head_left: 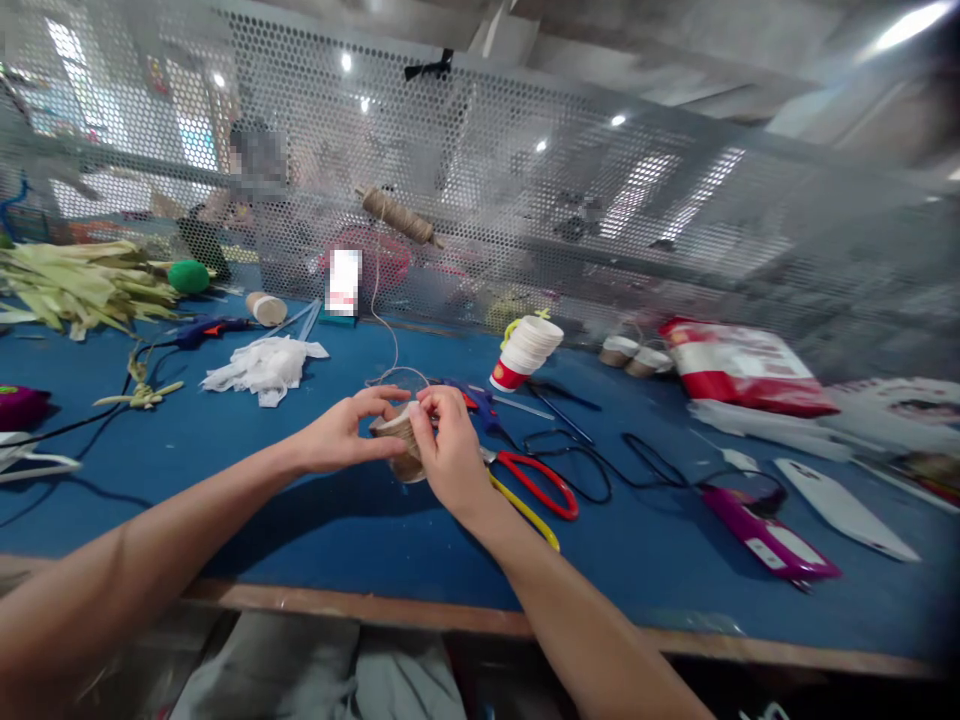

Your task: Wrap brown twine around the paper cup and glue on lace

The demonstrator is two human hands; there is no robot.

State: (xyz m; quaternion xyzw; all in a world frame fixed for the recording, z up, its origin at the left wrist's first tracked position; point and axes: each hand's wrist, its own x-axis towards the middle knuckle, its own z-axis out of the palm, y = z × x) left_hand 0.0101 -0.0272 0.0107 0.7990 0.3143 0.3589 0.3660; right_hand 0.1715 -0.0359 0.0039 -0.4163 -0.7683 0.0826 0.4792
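My left hand [346, 432] and my right hand [448, 445] meet above the blue table [300, 520]. Both pinch a small cup wrapped in jute twine [401, 445] held between them. A thin strand of twine [379, 300] runs up from the cup to a twine spool [397, 216] hung on the perforated metal screen [600, 200]. Fingers of both hands are curled around the cup, covering much of it.
Red- and yellow-handled scissors [536, 488] lie just right of my hands. A stack of paper cups [525, 352], a blue glue gun [202, 330], white cloth [262, 366], dried leaves [75, 285], a purple tool [772, 535] with black cord and a red-white bag [739, 365] lie around. Another person sits behind the screen.
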